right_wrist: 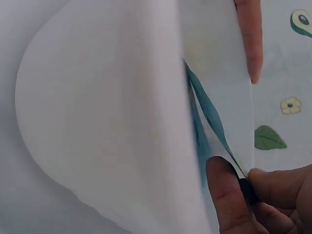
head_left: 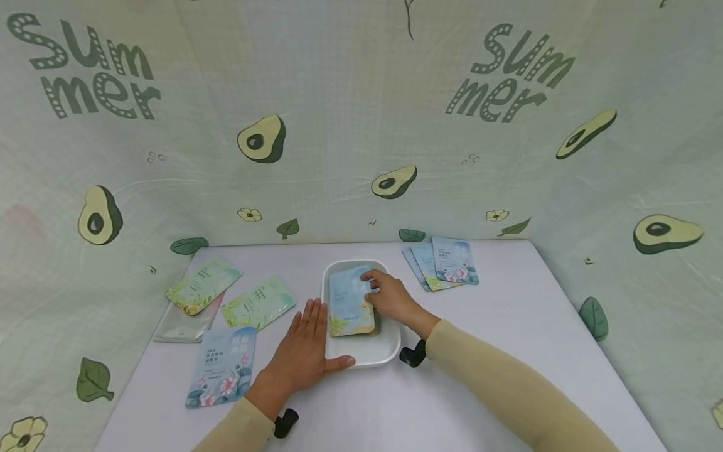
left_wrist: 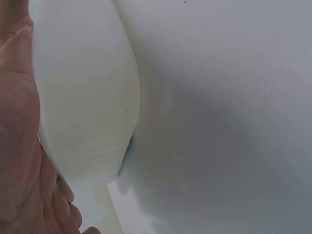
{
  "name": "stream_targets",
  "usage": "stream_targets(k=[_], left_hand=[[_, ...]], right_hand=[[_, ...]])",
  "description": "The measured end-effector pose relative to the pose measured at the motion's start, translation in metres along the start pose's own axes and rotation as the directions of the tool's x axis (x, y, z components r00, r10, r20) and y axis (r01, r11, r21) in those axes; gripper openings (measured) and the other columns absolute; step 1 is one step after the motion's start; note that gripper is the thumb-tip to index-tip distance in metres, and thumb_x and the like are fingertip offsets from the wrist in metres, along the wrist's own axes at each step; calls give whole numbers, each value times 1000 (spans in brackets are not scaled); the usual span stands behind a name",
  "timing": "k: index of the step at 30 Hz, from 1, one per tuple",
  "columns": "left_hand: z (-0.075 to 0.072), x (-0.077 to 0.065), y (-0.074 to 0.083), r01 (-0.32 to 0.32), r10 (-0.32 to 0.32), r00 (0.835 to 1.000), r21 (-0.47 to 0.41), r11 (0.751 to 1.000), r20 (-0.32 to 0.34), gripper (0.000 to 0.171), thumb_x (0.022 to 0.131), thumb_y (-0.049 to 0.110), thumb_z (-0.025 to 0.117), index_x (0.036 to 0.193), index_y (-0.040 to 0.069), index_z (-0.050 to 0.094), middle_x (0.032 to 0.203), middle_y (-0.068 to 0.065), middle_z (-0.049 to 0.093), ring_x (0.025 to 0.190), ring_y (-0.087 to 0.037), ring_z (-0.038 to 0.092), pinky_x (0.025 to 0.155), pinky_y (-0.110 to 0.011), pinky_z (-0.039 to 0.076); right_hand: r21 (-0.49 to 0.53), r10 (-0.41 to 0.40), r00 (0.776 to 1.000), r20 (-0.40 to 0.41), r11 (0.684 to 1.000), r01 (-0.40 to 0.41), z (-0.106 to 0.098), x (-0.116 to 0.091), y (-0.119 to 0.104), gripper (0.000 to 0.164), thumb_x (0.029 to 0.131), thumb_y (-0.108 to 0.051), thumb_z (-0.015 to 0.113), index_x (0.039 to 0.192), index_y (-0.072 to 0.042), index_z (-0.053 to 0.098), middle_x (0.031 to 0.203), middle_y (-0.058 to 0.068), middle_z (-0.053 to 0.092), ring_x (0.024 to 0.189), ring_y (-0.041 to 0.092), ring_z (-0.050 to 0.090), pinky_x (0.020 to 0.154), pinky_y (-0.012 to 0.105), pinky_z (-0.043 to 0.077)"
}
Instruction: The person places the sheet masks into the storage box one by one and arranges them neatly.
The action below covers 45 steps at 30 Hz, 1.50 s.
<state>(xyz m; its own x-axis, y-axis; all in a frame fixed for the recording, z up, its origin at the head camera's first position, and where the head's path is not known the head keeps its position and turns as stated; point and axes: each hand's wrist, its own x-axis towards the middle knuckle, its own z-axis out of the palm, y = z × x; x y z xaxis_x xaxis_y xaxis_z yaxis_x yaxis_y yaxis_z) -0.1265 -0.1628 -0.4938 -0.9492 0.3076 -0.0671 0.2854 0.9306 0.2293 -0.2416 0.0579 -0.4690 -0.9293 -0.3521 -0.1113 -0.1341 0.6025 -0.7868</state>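
Observation:
A flat blue sachet (head_left: 350, 301) with yellow flowers printed along its bottom lies over the white tray (head_left: 390, 345). My right hand (head_left: 392, 298) reaches in from the right and pinches its right edge between thumb and fingers. In the right wrist view, the sachet's thin edge (right_wrist: 209, 109) rises from behind the tray wall (right_wrist: 161, 117) to the pinching fingertips. Part of another item peeks out under the sachet. My left hand (head_left: 302, 348), fingers straight, rests against the tray's left side, thumb by the near rim. Its palm (left_wrist: 19, 131) touches the outer wall (left_wrist: 87, 87) in the left wrist view.
Left of the tray lie two green sachets (head_left: 260, 304) (head_left: 204, 285), a silvery packet (head_left: 181, 325) partly under one, and a blue sachet with pink flowers (head_left: 221, 367). Several blue sachets (head_left: 454, 259) overlap at the back right. A printed curtain (head_left: 339, 125) hangs behind the table (head_left: 508, 326).

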Motion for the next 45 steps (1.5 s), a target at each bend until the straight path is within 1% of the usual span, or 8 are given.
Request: stream_targets(k=[6, 13, 17, 22, 27, 34, 40, 45], left_hand=[[1, 0, 0, -5, 5, 1000, 11, 1000, -9, 124, 91, 83, 54, 165, -9, 17, 174, -28, 14, 163, -42, 11, 129, -59, 24], [3, 1, 0, 6, -5, 1000, 22, 1000, -12, 125, 90, 84, 54, 165, -8, 17, 174, -27, 14, 163, -42, 11, 128, -58, 25], [3, 0, 1, 15, -15, 1000, -4, 1000, -6, 126, 89, 84, 56, 165, -8, 15, 174, -27, 12, 163, -42, 10, 129, -58, 25], [2, 0, 1, 19, -19, 1000, -45, 999, 2, 125, 90, 82, 58, 166, -7, 14, 175, -26, 10, 164, -41, 8, 129, -57, 24], [2, 0, 1, 16, -16, 1000, -45, 999, 8, 124, 91, 81, 58, 166, -7, 13, 175, -26, 9, 164, -41, 6, 129, -57, 23], [3, -1, 1, 14, -12, 1000, -54, 998, 20, 124, 91, 81, 58, 166, -7, 12, 175, -26, 8, 164, -41, 5, 130, -58, 21], [4, -1, 1, 13, -12, 1000, -69, 998, 7, 124, 91, 81, 58, 166, -8, 13, 175, -26, 8, 164, -41, 5, 130, -58, 22], [5, 0, 0, 11, -11, 1000, -75, 997, 6, 124, 91, 82, 57, 166, -7, 13, 175, -26, 8, 164, -41, 4, 129, -58, 22]], right_hand=[[-160, -24, 1000, 12, 987, 25, 1, 1, -2, 43, 102, -10, 70, 144, -12, 61, 132, 22, 68, 74, 17, 70, 63, 30, 60], [-221, -74, 993, -95, 974, 51, -9, -2, 0, 51, 104, -21, 70, 151, -10, 56, 138, 18, 69, 113, 31, 74, 89, 45, 63], [-213, -142, 974, -175, 972, 103, -21, -5, 12, 45, 106, -24, 66, 148, -8, 60, 137, 16, 70, 112, 30, 75, 87, 45, 64], [-362, -230, 940, -253, 923, 128, -47, -8, 47, 45, 108, -28, 63, 144, -2, 62, 137, 20, 69, 117, 35, 72, 94, 50, 61], [-506, -165, 962, -217, 862, 34, -83, -8, 99, 61, 108, -34, 62, 153, 4, 47, 154, 26, 54, 142, 46, 51, 116, 60, 43], [-626, -62, 990, -127, 780, -31, -123, -17, 159, 83, 106, -42, 63, 159, 12, 29, 165, 35, 30, 155, 53, 25, 126, 67, 21], [-623, -12, 998, -65, 782, -31, -130, -23, 181, 88, 107, -53, 56, 159, 13, 30, 167, 35, 26, 157, 54, 19, 124, 73, 13], [-620, -34, 999, -39, 785, 2, -119, -28, 173, 87, 107, -56, 53, 158, 13, 34, 166, 33, 31, 158, 52, 21, 124, 73, 14]])
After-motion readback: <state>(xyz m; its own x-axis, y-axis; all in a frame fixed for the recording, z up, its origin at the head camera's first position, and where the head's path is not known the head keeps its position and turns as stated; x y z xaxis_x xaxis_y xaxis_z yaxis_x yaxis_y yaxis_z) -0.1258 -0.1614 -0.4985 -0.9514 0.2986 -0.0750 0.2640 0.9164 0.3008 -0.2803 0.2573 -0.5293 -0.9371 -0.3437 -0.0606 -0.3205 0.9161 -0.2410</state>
